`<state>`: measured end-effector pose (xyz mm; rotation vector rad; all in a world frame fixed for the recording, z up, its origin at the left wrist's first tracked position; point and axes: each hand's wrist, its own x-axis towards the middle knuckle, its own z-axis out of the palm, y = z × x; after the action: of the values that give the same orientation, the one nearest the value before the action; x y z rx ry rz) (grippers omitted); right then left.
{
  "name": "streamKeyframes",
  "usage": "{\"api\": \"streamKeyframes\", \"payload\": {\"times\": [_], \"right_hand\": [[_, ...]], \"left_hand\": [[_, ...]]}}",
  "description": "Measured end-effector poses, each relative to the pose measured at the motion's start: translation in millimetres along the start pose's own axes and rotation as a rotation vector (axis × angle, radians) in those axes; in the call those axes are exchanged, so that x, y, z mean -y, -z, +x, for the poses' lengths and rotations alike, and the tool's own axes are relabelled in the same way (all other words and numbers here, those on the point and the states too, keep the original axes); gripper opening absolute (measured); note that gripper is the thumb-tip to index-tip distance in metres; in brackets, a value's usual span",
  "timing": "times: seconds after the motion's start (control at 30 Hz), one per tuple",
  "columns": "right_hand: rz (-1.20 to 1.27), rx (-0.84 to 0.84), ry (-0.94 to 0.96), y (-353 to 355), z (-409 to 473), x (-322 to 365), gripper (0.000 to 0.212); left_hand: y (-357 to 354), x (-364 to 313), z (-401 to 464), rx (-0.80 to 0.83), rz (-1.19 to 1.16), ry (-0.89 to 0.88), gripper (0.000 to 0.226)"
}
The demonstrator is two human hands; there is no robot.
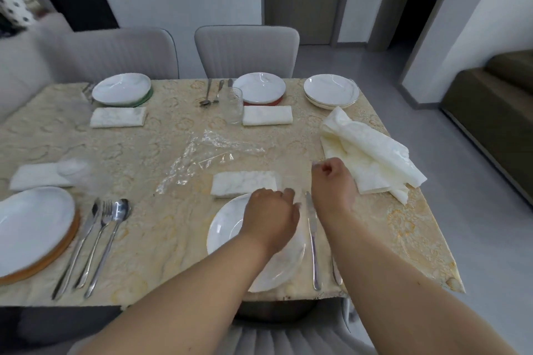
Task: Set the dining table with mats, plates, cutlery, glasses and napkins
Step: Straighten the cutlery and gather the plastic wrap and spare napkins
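left hand (269, 210): fingers curled, over plate (230, 228), lower centre, grip unclear | right hand (331, 179): fisted, empty, beside knife (313, 236)

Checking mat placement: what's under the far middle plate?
A red mat shows as a crescent under the near edge of the plate, on the tablecloth. The rest of the mat is covered by the plate, so its full shape can't be seen.

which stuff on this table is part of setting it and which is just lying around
Part of the job: near plate, knife, folded napkin, glass, spare plates, loose napkins.
Lying about: crumpled plastic wrap.
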<state>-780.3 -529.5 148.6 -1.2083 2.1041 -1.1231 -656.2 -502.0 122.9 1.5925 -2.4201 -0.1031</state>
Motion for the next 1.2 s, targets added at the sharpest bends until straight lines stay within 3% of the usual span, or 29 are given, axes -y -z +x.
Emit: {"api": "streamKeyframes", "payload": {"times": [0.13, 0.4, 0.57, 0.87, 1.2], "right_hand": [[0.074, 0.11, 0.131, -38, -21, 42, 0.025], [0.043, 0.283, 0.281, -117, -88, 106, 0.032], [0.023, 0.377, 0.337, -169, -150, 149, 0.031], [-0.002, 0.405, 0.266, -275, -257, 199, 0.033], [-0.194, 0.488, 0.112, -318, -270, 193, 0.029]], "left_hand": [[31, 51, -15, -0.008, -0.065, 0.255, 0.033], [89, 163, -86, -0.065, -0.064, 0.583, 0.031], [126, 237, -146, -0.108, -0.096, 0.666, 0.027], [177, 370, -244, -0.126, -0.094, 0.737, 0.024], [182, 464, -275, 0.037, -0.212, 0.936, 0.026]]}}
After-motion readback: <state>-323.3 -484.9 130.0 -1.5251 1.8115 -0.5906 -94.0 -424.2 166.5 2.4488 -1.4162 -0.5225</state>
